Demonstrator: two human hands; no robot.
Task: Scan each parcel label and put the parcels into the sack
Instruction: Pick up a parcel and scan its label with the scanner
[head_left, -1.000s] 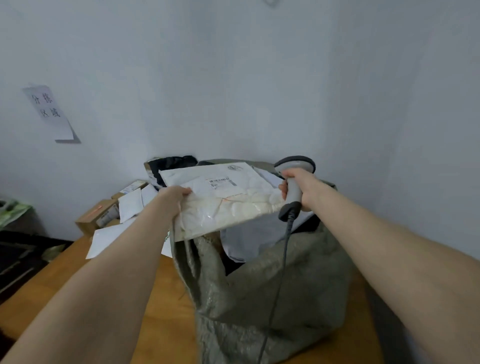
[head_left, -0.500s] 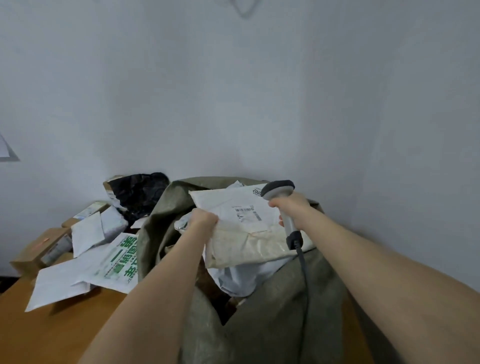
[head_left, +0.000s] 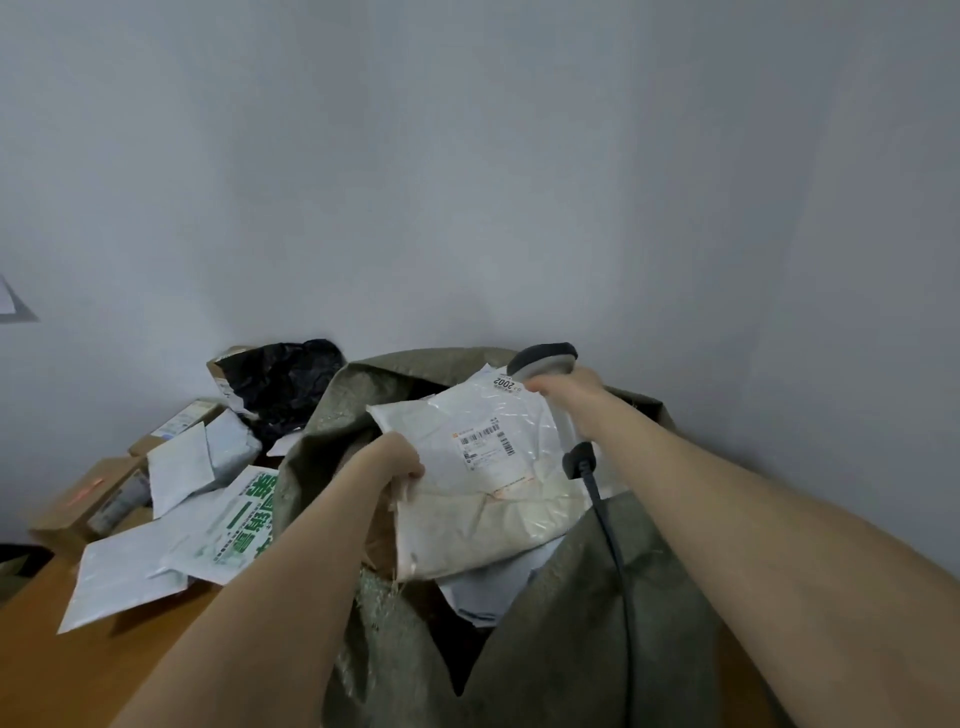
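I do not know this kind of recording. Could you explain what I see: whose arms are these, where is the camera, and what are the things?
The camera sits on a person's head, so you see their two arms. The left hand grips a white parcel at the mouth of the green-grey sack. The right hand holds a corded barcode scanner at the parcel's far corner. To the left, on the wooden table, lie more white parcels, cardboard boxes and a black bag.
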